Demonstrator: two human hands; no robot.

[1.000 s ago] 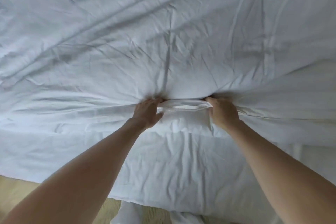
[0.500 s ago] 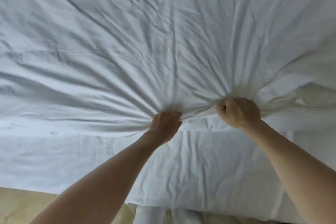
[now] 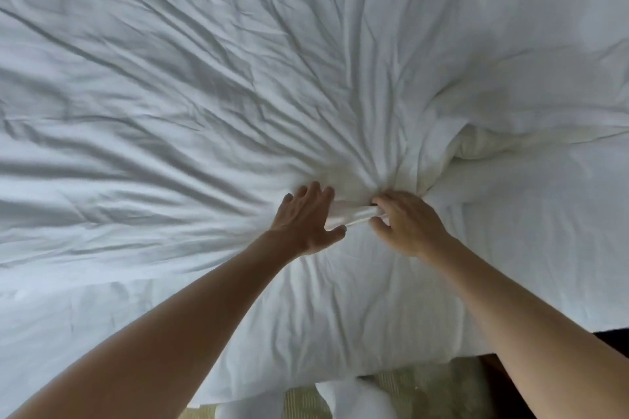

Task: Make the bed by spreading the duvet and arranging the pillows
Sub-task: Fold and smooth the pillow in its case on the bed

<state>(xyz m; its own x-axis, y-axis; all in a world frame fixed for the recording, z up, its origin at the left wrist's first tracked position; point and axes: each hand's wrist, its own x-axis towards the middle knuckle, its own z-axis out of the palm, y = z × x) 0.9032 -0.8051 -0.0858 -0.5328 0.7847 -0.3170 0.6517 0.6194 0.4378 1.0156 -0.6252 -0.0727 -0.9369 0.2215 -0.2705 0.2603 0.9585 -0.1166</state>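
White duvet (image 3: 211, 105) spread across the bed, creases fanning out from a bunched fold (image 3: 354, 213) at its near middle. Left hand (image 3: 306, 218) laid on the cloth with fingers straight and spread, thumb beside the fold: an open grip. Right hand (image 3: 405, 224) curled around the fold's other end, pinching it. Puffed lump (image 3: 490, 143) of duvet to the right. Floor (image 3: 418, 391) visible below the bed's edge.

There are no words, numbers, labels or signs to read here. The white duvet (image 3: 238, 95) has only folds and wrinkles on it, with no tag or brand showing.
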